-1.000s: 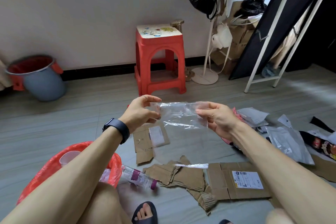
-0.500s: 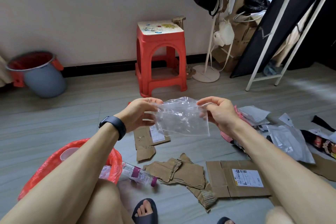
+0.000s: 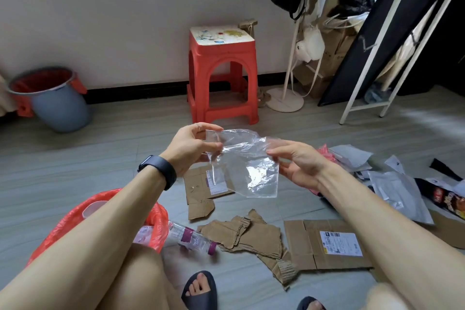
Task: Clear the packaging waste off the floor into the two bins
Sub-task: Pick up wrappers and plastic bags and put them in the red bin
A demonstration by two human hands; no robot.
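A clear plastic bag [image 3: 249,168] hangs in the air between my hands, crumpled along its top edge. My left hand [image 3: 191,146] pinches its upper left corner. My right hand [image 3: 297,161] holds its upper right edge. A bin lined with a red bag [image 3: 153,219] stands at my lower left, partly hidden by my left arm. A second bin, blue with a red liner [image 3: 60,106], leans by the far wall. On the floor lie torn cardboard pieces [image 3: 246,234], a flattened labelled box [image 3: 324,244], a plastic bottle [image 3: 193,238] and grey mailer bags [image 3: 400,191].
A red plastic stool [image 3: 222,73] stands against the wall ahead. A white stand with hanging bags [image 3: 286,100], cardboard boxes and a white-framed black board [image 3: 377,33] fill the right corner. My sandalled feet [image 3: 200,289] are at the bottom.
My hands have come closer together and bunched the bag's top edge. The bag now hangs lower and more crumpled than a second ago, when it was stretched flat.
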